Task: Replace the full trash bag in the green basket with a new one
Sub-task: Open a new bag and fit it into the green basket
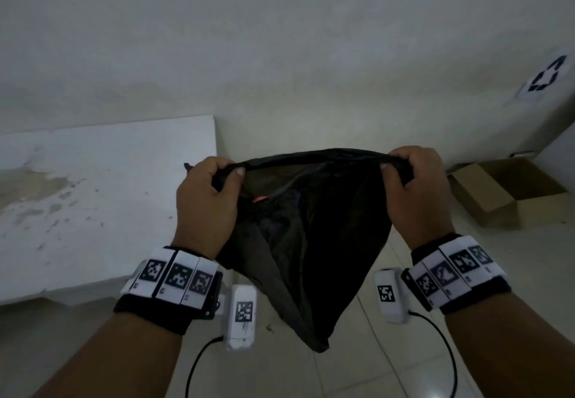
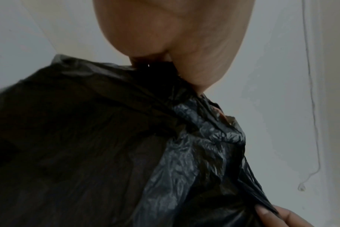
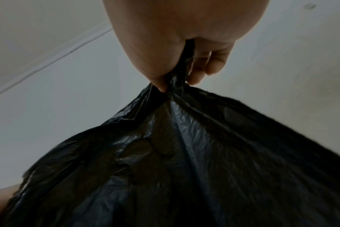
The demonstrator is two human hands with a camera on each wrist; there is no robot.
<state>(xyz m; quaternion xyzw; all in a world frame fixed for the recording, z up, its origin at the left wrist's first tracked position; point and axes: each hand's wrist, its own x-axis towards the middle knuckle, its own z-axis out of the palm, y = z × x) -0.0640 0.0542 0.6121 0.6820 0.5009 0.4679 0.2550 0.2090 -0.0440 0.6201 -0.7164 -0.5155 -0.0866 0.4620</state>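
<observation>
Black trash bag (image 1: 311, 242) | hangs below grip | left hand (image 1: 205, 201), right hand (image 1: 417, 192) | seemingly empty

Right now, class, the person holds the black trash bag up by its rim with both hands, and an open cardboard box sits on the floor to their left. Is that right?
Not quite. The cardboard box sits to their right, as the head view shows. The rest stands: the left hand and right hand both grip the rim of the black trash bag.

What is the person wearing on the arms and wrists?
Both forearms are bare, with no sleeves. The left wrist and right wrist each carry a black band with white blocks printed with black square code patterns. A white box with the same kind of code hangs under each wrist, with a black cable.
</observation>
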